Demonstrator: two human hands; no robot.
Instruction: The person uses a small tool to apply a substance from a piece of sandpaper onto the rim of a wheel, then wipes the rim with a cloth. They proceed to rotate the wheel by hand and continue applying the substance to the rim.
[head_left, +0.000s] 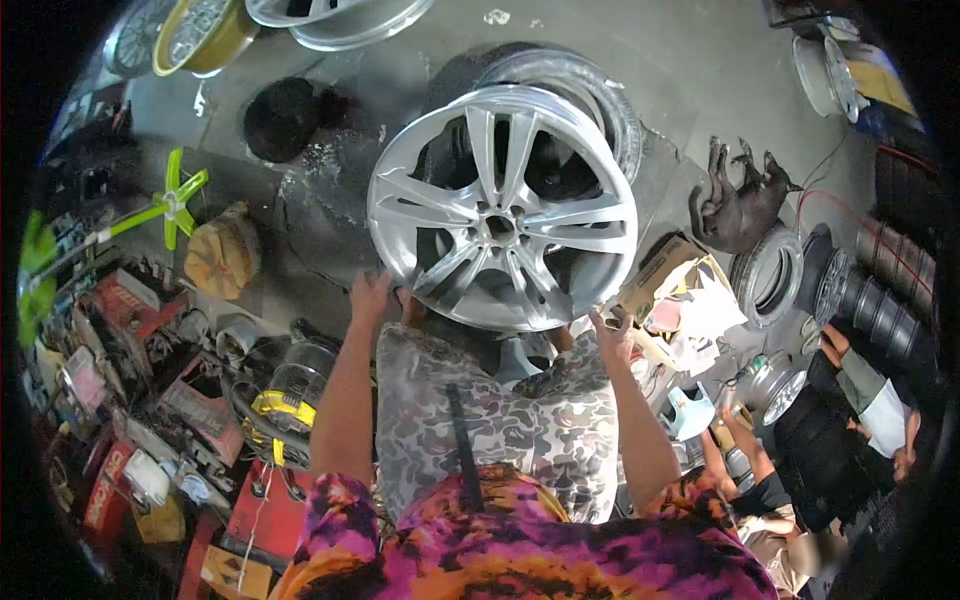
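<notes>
Your left hand (pixel 370 296) and right hand (pixel 612 331), fingers curled, clasp the alloy wheel (pixel 500 225) low, propping it upright.

Head camera, fisheye, facing steeply down, close above wheel (pixel 500 228).

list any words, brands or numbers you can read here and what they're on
Nothing reads clearly.
Red box with white lettering, lower left: too blurred to read.
Red carton among the tools at left: print too small.
Silver multi-spoke alloy wheel, held by left hand and right hand: no legible badge on its hub.
</notes>
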